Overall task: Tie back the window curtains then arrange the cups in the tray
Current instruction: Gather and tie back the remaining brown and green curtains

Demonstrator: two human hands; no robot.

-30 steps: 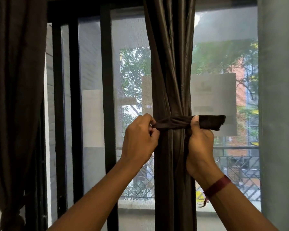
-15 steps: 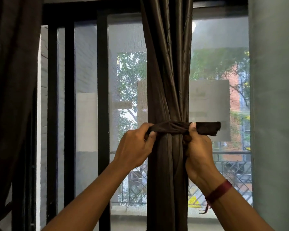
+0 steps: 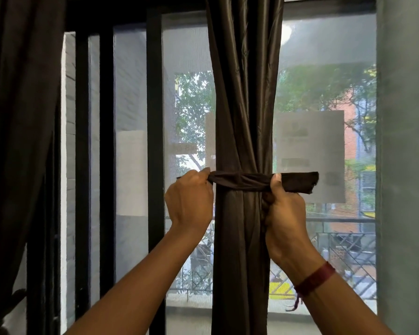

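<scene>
Centre curtain (image 3: 242,93) is bunched in front of the window (image 3: 154,117), w/ a dark tie band (image 3: 242,181) wrapped round it. Left hand (image 3: 189,201) has its fingers curled tight on the band's left end. Right hand (image 3: 286,213) grips the right end, thumb on top. Knot looks crossed but not yet cinched. Far-left curtain (image 3: 22,117): can't tell if tied. Cups & tray aren't in view, so that part's prob. all to do.

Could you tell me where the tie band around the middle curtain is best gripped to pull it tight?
Probably by its two ends close to the wrap, one hand from each side, since the tie band runs level round the gathered curtain. The left hand pinches the short left end; the right hand holds the longer, flat right end, thumb against it.
</scene>
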